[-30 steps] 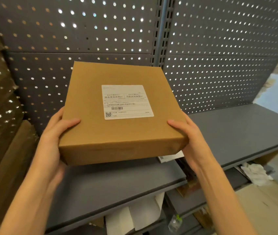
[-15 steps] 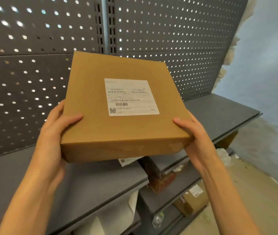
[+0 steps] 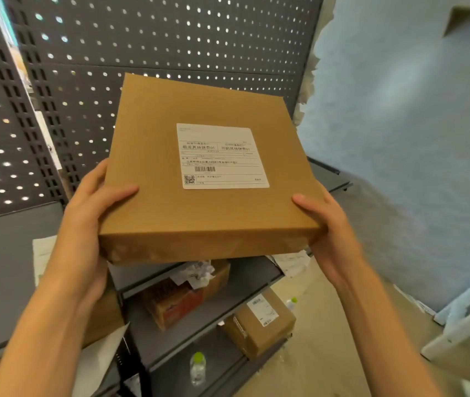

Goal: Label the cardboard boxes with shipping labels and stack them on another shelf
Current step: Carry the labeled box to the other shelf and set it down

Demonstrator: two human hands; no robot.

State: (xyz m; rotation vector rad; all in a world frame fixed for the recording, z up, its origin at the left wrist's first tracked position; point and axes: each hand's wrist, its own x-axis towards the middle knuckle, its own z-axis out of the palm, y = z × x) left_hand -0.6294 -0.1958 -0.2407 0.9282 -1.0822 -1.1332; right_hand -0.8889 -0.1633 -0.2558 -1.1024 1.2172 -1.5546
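Head view had both arms reaching up and forward, and between them I saw a flat cardboard box (image 3: 199, 173) carried in the air in front of the grey pegboard (image 3: 148, 41). My left hand (image 3: 84, 222) clasped the box's near left corner, thumb laid across the top face, fingers out of sight underneath. My right hand (image 3: 328, 227) gripped the near right corner the same way, thumb on top, palm against the side wall. Box lay broad face up, tilted so the far edge rode higher than the near edge, and turned slightly so its far corner swung right. It looked nearly square, so I could not call a long axis. A white shipping label (image 3: 221, 156) sat on the top face, printed side toward me, barcode and QR code low on it. Below the box I saw grey shelves (image 3: 170, 336) with a smaller labelled box (image 3: 259, 322) and a plastic bottle (image 3: 198, 368).
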